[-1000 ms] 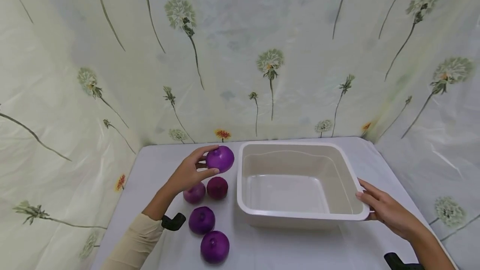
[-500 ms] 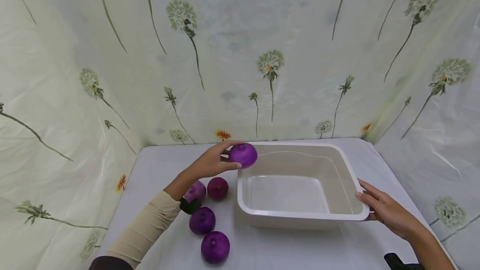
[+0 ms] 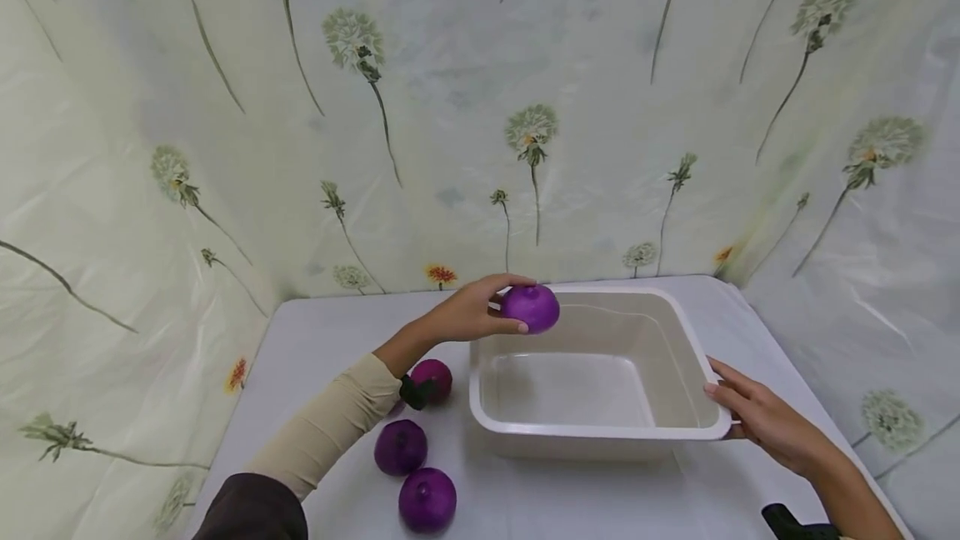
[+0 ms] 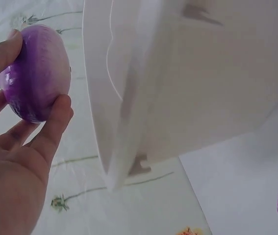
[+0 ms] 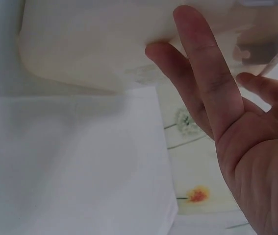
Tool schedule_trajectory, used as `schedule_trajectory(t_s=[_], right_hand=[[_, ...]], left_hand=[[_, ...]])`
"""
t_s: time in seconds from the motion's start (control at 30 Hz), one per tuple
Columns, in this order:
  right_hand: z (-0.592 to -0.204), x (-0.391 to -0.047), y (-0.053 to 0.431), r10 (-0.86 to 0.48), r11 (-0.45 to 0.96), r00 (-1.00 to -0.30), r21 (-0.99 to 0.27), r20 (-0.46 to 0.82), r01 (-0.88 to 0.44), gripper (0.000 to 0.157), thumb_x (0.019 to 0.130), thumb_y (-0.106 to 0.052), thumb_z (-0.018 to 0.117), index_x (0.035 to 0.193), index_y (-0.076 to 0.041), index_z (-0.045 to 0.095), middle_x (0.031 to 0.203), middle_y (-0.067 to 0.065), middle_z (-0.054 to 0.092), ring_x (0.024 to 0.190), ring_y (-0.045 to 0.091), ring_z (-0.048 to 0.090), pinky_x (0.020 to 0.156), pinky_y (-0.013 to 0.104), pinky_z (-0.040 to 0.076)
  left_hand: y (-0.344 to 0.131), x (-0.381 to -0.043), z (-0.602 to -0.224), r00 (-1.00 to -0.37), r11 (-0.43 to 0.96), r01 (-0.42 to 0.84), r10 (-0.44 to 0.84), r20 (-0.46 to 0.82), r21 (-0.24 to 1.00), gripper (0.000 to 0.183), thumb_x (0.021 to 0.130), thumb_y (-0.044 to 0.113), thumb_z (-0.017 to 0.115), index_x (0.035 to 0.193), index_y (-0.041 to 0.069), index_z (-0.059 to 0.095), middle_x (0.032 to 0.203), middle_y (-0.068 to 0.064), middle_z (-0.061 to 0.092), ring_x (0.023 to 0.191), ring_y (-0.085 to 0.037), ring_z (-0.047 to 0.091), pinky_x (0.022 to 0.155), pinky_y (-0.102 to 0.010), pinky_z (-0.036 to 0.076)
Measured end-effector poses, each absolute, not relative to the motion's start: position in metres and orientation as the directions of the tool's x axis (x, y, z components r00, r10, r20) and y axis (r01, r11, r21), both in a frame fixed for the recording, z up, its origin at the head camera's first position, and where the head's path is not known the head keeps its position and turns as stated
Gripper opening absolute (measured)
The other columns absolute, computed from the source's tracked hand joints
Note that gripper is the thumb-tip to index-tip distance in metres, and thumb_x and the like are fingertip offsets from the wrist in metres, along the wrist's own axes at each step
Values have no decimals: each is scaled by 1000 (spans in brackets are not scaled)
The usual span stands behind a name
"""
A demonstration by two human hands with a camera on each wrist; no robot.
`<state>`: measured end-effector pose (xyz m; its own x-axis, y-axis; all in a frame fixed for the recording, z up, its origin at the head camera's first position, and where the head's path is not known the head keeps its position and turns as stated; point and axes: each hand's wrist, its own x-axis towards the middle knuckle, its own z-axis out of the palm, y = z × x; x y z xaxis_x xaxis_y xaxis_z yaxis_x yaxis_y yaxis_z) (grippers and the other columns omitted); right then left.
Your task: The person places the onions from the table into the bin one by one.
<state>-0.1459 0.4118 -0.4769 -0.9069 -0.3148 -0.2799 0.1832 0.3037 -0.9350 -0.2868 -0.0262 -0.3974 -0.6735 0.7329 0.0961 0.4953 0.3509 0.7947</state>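
My left hand holds a round, glossy purple onion by its sides, above the left back part of a white plastic basin. In the left wrist view, the onion looks purple on one half and pale pinkish on the other, pinched between thumb and fingertips. My right hand grips the basin's right rim, thumb on top and fingers under it. The right wrist view shows those fingers against the outer wall. Inside, the basin's visible floor bears nothing.
Left of the basin lie two purple onions near the front and a redder one behind. Another is mostly hidden by the left wrist and its black strap mount. A white cloth covers the table; a flowered sheet hangs behind.
My left hand has carried the onion rightward, from beside the basin to above its left part. My right hand stays on the rim. The view has shifted slightly.
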Motion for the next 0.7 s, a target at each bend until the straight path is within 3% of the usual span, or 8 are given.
schedule_trajectory(t_s=[0.2, 0.4, 0.6, 0.7], right_hand=[[-480, -147, 410, -284, 321, -916, -928, -283, 187, 68, 109, -32, 39, 160, -8, 2, 127, -16, 54, 104, 24, 70, 80, 45, 60], [-479, -145, 411, -275, 317, -916, -927, -292, 200, 68, 109, -32, 40, 160, -8, 2, 127, -14, 54, 105, 27, 69, 82, 47, 60], [-477, -145, 408, -249, 340, -921, -917, -301, 208, 69, 109, -34, 41, 160, -8, 4, 145, 21, 46, 105, 28, 69, 81, 48, 60], [-477, -145, 407, -247, 342, -923, -918, -295, 202, 69, 109, -34, 41, 161, -9, 3, 149, 32, 37, 105, 28, 69, 82, 50, 60]], left_hand=[[0, -292, -396, -629, 360, 533, 774, 73, 766, 65, 88, 27, 78, 146, 19, 48, 149, -7, 48, 122, -27, 62, 93, -24, 55], [30, -295, -397, -597, 354, 542, 801, 52, 762, 66, 88, 27, 78, 146, 18, 47, 148, -7, 49, 123, -26, 62, 92, -23, 55], [50, -299, -402, -574, 350, 532, 818, 25, 771, 66, 89, 27, 77, 147, 17, 46, 148, -7, 48, 126, -25, 60, 93, -22, 55], [55, -302, -404, -569, 354, 539, 822, 20, 765, 66, 89, 26, 77, 146, 17, 46, 148, -7, 49, 125, -25, 60, 93, -22, 55]])
